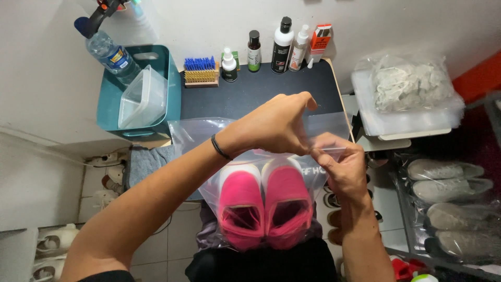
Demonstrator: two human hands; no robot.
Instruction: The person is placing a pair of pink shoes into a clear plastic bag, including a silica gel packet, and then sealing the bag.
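A clear plastic zip bag (209,137) lies on the dark table (261,89) and over my lap. Inside it sits a pair of pink shoes (263,203) with white toe caps, side by side, toes pointing away from me. My left hand (274,125) reaches across from the left and pinches the bag's top edge near its right end. My right hand (344,167) pinches the same edge just beside it, at the bag's right corner. A black band circles my left wrist.
At the table's back stand a blue-and-tan brush (200,72) and several bottles (282,45). A teal bin (112,102) at the left holds a clear tub and a water bottle (110,55). Bagged white items (407,86) and bagged grey shoes (449,183) sit at the right.
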